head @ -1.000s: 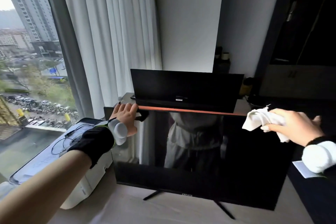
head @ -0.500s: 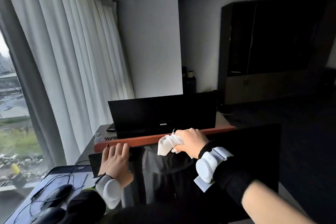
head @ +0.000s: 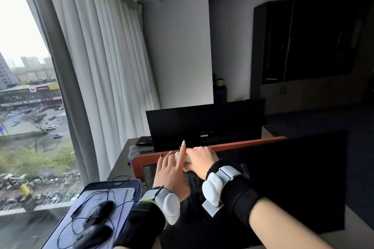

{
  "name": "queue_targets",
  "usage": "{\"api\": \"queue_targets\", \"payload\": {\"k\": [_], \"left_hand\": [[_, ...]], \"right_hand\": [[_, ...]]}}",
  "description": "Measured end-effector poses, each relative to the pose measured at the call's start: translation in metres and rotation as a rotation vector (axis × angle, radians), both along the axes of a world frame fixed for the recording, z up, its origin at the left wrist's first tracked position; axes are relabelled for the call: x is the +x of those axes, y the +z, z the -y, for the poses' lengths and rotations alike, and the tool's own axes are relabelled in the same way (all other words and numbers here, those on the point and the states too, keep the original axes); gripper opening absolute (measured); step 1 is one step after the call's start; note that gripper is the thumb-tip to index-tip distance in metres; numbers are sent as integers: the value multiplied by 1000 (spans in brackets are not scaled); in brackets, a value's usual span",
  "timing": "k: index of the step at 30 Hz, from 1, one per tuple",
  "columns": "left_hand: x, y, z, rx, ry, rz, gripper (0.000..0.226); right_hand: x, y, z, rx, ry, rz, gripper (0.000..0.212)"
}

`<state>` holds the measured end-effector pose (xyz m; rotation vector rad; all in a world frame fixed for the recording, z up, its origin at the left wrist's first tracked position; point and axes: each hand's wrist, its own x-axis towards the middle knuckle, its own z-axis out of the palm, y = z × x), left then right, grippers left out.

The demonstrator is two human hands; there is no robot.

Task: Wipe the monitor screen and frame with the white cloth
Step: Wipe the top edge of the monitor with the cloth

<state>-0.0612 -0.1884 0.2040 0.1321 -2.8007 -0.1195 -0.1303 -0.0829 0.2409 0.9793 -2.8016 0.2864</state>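
— Head view, starting from the monitor [head: 283, 178]: dark, glossy, flat, long axis running left to right, screen facing the camera.
— Along its top edge?
— Closed over a small bunched white cloth [head: 187, 160] there, near the upper left corner: right hand [head: 199, 159], fingers curled, knuckles up.
— And just left of that?
— Left hand [head: 169, 172], spread open against the screen, index finger pointing up across the cloth, gripping nothing.
— Directly behind the monitor?
— A reddish-brown partition edge [head: 145, 157], smooth and rounded at its left end; beyond it, the back of a second monitor [head: 204, 125] and a black keyboard [head: 144, 140].
— Left of the monitor, low down?
— A shallow blue-grey tray [head: 131, 192] holding two black mice [head: 95, 222] with looping cables.
— Wrists?
— Padded white bands [head: 214, 186] over black sleeves.
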Motion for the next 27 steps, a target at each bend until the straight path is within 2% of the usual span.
{"api": "queue_targets", "payload": {"k": [8, 14, 17, 20, 22, 27], "left_hand": [[0, -3, -6, -72, 16, -16, 106], [7, -5, -4, -78, 27, -65, 107], [6, -4, -14, -54, 83, -58, 112], [4, -1, -16, -136, 147, -4, 119], [3, 3, -18, -175, 181, 57, 115], [-4, 18, -30, -100, 259, 174, 116]], "right_hand": [[5, -11, -17, -197, 6, 2, 39], [1, -8, -34, -165, 36, 16, 45], [-12, -4, -73, -155, 26, 19, 46], [-30, -1, -121, -127, -4, 10, 49], [-44, 2, -158, -115, -34, 9, 49], [-80, 9, -261, -100, -104, 12, 45]]}}
